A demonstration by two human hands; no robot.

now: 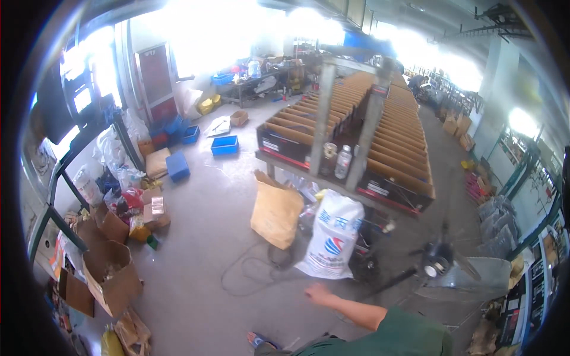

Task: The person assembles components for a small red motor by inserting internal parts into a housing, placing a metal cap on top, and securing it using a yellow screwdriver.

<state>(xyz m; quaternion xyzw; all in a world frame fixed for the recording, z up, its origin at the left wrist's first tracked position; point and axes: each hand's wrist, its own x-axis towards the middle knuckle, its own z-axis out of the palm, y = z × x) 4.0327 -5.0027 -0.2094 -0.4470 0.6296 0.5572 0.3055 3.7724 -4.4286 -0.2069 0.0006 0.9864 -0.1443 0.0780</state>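
One bare arm in a green sleeve reaches in from the lower right, and I take it for my left. My left hand (318, 292) hangs over the grey concrete floor (196, 237) with its fingers curled and nothing visible in it. It touches nothing. Nearest to it are a white printed sack (332, 237) and a black cable (249, 274) looping on the floor. My right hand is out of view. A sandalled foot (261, 340) shows at the bottom edge.
A tan sack (276, 213) leans against a long table (279, 155) of cardboard-divided trays, with a clear bottle (343, 161) and a jar on it. A standing fan (439, 261) is at right. Blue crates (224, 145) and open cardboard boxes (113, 276) line the left.
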